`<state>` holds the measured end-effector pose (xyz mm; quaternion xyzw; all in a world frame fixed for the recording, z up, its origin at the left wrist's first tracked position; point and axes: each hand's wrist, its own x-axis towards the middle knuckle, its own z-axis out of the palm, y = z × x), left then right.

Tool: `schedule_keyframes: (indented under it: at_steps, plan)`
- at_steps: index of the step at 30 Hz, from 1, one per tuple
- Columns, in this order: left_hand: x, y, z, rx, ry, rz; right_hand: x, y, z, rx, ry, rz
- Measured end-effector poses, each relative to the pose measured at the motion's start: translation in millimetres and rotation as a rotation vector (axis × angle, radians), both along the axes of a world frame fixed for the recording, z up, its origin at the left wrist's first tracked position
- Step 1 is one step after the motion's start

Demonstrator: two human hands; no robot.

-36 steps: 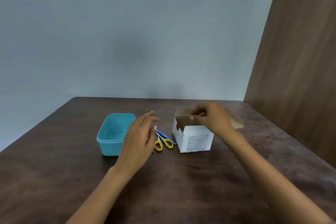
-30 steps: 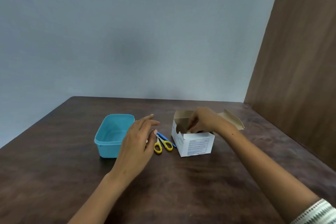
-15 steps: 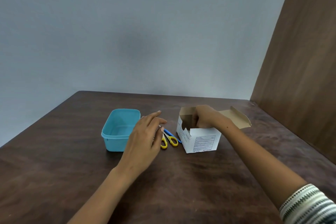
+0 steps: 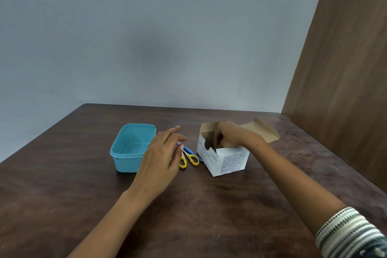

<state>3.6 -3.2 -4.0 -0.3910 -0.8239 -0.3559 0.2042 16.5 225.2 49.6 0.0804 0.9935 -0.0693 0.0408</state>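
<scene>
Cardboard box (image 4: pixel 232 163), centre-right, looks light and flimsy: steady its lower walls. Right hand (image 4: pixel 232 137) curls inside, grip hidden; left hand (image 4: pixel 163 157) hovers spread.

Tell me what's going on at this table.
A person is working with both hands at a dark wooden table. The right hand reaches down into an open white cardboard box, fingers curled inside; whether it holds anything is hidden. The left hand hovers open, fingers relaxed, over yellow-handled scissors and a blue item lying between the box and a teal plastic tub.
</scene>
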Motion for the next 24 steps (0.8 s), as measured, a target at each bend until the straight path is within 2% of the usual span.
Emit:
schedule_keyframes:
  at_steps: [11, 17, 24]
  plan:
    - [-1.0, 0.4, 0.0, -0.010, -0.009, 0.011, -1.8, 0.3, -14.4, 0.147, 0.097, -0.024]
    - [-0.3, 0.2, 0.9, -0.008, 0.005, 0.006, 2.5, 8.2, -6.3, 0.039, 0.099, 0.016]
    - [-1.0, -1.9, 0.9, -0.010, 0.011, 0.007, 1.2, 0.8, -12.6, 0.042, 0.067, 0.025]
